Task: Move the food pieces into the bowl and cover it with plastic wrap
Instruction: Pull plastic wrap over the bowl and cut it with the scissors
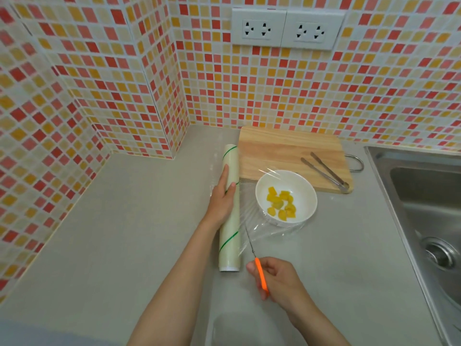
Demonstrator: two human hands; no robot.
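A white bowl [299, 181] stands on the grey counter and holds several yellow food pieces [281, 204]. Clear plastic wrap [264, 229] stretches from the roll [230, 236] over the bowl. My left hand [223, 197] lies flat on top of the roll, pressing it onto the counter. My right hand [277, 280] grips orange-handled scissors [260, 273]. Their blades reach into the near edge of the wrap, just right of the roll.
A wooden cutting board [282, 148] lies behind the bowl with metal tongs [324, 171] on its right part. A steel sink [424, 196] fills the right side. Tiled walls with power sockets [287, 28] close the back and left.
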